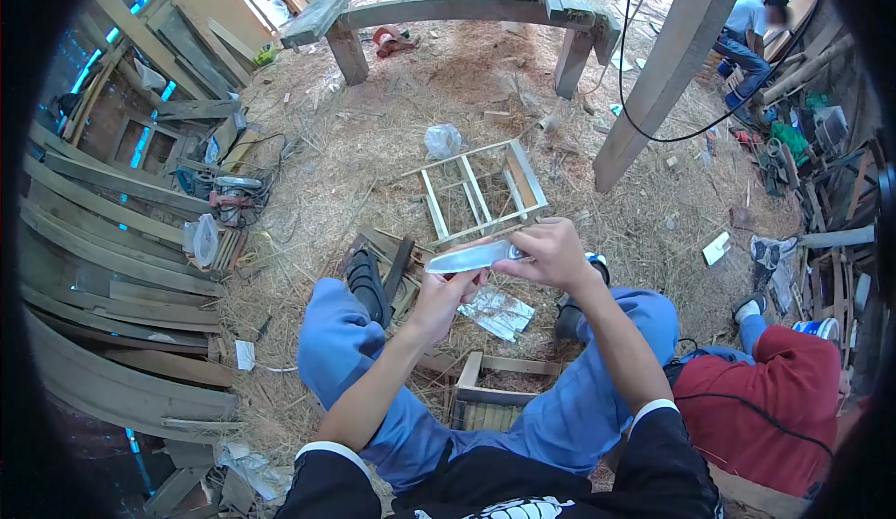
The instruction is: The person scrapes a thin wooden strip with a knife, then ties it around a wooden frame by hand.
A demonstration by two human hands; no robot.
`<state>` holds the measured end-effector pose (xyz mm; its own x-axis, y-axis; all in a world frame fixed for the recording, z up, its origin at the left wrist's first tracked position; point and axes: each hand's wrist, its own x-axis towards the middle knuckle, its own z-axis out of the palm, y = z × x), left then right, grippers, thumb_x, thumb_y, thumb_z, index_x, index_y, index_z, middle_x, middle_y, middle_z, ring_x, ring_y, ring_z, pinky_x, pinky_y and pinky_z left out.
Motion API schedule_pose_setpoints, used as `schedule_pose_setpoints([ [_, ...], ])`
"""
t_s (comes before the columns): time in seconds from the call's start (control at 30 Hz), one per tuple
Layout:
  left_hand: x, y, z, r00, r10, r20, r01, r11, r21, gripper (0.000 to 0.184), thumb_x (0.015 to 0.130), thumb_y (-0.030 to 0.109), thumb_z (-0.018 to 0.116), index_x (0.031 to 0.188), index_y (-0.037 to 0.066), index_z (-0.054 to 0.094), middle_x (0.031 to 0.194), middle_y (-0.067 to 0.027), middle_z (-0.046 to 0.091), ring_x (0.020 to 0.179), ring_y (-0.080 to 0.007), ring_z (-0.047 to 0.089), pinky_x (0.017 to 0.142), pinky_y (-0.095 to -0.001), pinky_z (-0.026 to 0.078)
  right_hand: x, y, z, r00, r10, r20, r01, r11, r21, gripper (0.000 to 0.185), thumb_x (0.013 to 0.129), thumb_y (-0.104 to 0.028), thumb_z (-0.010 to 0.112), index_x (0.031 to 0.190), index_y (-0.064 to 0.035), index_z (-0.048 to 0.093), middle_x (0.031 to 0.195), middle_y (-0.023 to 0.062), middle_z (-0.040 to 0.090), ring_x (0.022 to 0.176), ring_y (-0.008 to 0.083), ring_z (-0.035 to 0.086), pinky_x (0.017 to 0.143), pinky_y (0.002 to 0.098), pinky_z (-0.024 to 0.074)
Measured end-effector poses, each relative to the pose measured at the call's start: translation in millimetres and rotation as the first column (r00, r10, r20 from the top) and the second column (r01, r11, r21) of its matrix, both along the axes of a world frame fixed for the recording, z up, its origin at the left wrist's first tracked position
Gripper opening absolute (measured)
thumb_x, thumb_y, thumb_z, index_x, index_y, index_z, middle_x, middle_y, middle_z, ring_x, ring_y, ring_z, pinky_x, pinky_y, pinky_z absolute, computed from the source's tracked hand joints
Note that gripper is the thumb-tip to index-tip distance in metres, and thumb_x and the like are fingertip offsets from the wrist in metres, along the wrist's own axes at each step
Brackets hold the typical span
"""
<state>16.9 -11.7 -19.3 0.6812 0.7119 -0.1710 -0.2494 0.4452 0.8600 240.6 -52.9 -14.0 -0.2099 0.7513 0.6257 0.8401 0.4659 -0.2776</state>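
In front of my knees I hold a pale silvery, elongated thing with a rounded left end (467, 258); its exact kind is not clear. My right hand (553, 256) is closed round its right end, thumb and fingers pinching it. My left hand (448, 297) is closed beneath its left part, fingers curled; what else those fingers may grip is hidden. Below the hands a crumpled whitish sheet (499, 315) lies on the ground. Just beyond them stands a small wooden frame with slats (474, 192). Another small wooden frame (509, 366) sits between my legs.
Shavings and straw cover the ground (345, 164). A wooden bench (448, 10) stands ahead, and a post (667, 80) with a black cable rises to the right. Curved planks (121, 276) are stacked left, near a power tool (233, 197). One person in red (765, 407) sits close right; another (747, 38) crouches farther off.
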Motion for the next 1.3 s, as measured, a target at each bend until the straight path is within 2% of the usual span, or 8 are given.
schedule_pose_setpoints([
  [0.2,-1,2,1,1.0,0.017,-0.015,-0.017,1.0,0.021,0.024,0.1,0.01,0.059,0.122,0.003,0.064,0.079,-0.0016,0.058,0.056,-0.0028,0.036,0.05,-0.021,0.025,13,1,0,0.995,-0.092,-0.023,0.092,0.996,-0.012,0.048,0.081,-0.05,0.076,0.061,-0.0122,0.055,0.051,0.0046,0.054,0.046,0.0238,0.058,0.047,0.0374,0.0431],
  [0.47,1,-1,6,0.996,0.002,-0.087,0.001,0.999,0.032,0.039,0.099,0.01,0.061,0.137,0.005,0.058,0.081,-0.001,0.058,0.059,-0.0019,0.039,0.051,-0.0199,0.026,4,0,-7,0.999,0.04,0.029,-0.039,0.999,-0.028,0.047,0.079,-0.051,0.076,0.066,-0.0105,0.057,0.054,0.0048,0.054,0.047,0.0258,0.056,0.048,0.0376,0.0419],
  [0.6,0,6,7,1.0,0.024,-0.003,-0.024,0.999,-0.04,0.041,0.099,0.011,0.061,0.14,0.005,0.056,0.082,-0.001,0.059,0.058,-0.0022,0.036,0.051,-0.0197,0.026,7,2,1,1.0,-0.013,0.028,0.013,1.0,-0.015,0.043,0.08,-0.051,0.076,0.069,-0.0112,0.062,0.055,0.0052,0.058,0.052,0.0248,0.063,0.05,0.0363,0.0456],
  [0.8,-4,4,4,0.996,-0.043,0.081,0.051,0.993,-0.109,0.041,0.101,0.014,0.058,0.141,0.007,0.055,0.082,-0.0014,0.058,0.059,-0.003,0.036,0.053,-0.0201,0.027,6,-2,-1,0.997,-0.073,-0.027,0.074,0.997,0.016,0.043,0.078,-0.047,0.078,0.068,-0.009,0.06,0.053,0.0055,0.052,0.048,0.0258,0.056,0.049,0.0379,0.0422],
  [0.9,0,-2,7,0.997,-0.064,0.036,0.067,0.994,-0.087,0.039,0.102,0.015,0.057,0.14,0.007,0.056,0.078,0.0008,0.057,0.056,-0.003,0.035,0.051,-0.0206,0.028,26,2,-1,0.97,-0.237,-0.049,0.238,0.971,0.007,0.047,0.079,-0.047,0.078,0.062,-0.01,0.055,0.05,0.0074,0.051,0.046,0.0268,0.056,0.047,0.0391,0.0417],
  [1.13,1,-4,-2,0.997,-0.025,-0.068,0.023,0.999,-0.03,0.038,0.101,0.014,0.058,0.138,0.007,0.058,0.08,0.0005,0.054,0.061,-0.0041,0.037,0.052,-0.0221,0.025,-5,-5,0,0.999,-0.008,0.051,0.012,0.997,-0.072,0.042,0.079,-0.044,0.079,0.068,-0.0082,0.061,0.054,0.0065,0.055,0.048,0.0265,0.056,0.05,0.0392,0.0423],
  [1.27,4,-5,8,0.998,-0.018,-0.056,0.017,1.0,-0.013,0.032,0.1,0.013,0.058,0.13,0.006,0.063,0.077,0.0029,0.052,0.059,-0.0024,0.038,0.051,-0.0196,0.028,21,11,-5,0.973,-0.208,-0.105,0.208,0.978,-0.006,0.047,0.082,-0.047,0.077,0.061,-0.0107,0.056,0.045,0.0058,0.048,0.041,0.0258,0.054,0.045,0.0381,0.0421],
  [1.3,4,-6,14,0.995,-0.027,-0.1,0.023,0.999,-0.041,0.019,0.101,0.015,0.057,0.113,0.004,0.065,0.073,0.0044,0.049,0.057,-0.0021,0.037,0.049,-0.0201,0.027,22,11,1,0.974,-0.219,-0.066,0.218,0.976,-0.015,0.046,0.082,-0.047,0.077,0.061,-0.0112,0.057,0.046,0.0057,0.049,0.042,0.0257,0.054,0.045,0.0379,0.0424],
])
